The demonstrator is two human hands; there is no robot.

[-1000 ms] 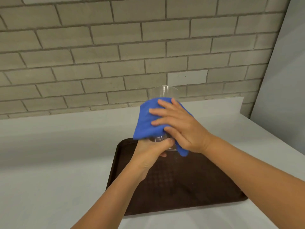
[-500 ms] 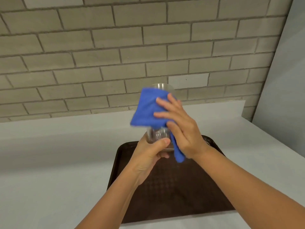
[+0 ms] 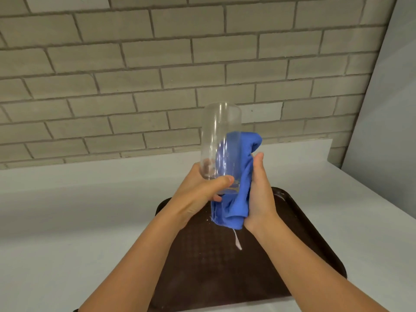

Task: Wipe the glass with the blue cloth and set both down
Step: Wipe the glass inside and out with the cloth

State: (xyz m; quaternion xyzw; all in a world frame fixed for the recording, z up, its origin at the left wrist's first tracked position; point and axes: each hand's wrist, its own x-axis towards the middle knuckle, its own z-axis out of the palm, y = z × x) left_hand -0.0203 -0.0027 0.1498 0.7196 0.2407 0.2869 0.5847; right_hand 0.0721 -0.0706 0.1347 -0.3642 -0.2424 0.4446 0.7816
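Your left hand (image 3: 198, 194) wraps the base of the glass (image 3: 221, 140), thumb across the front; its other fingers sit behind and show only blurred through the wall. Your right hand (image 3: 258, 194) is closed on the blue cloth (image 3: 238, 194), pressing it to the glass's right side, fingers hidden behind the fabric. A white tag (image 3: 237, 240) dangles below the cloth, too small to read. Both are held up above the brown tray (image 3: 225, 278), whose near edge your forearms cover. The white counter (image 3: 67, 210) lies bare on your left, ending at the brick wall (image 3: 135, 75).
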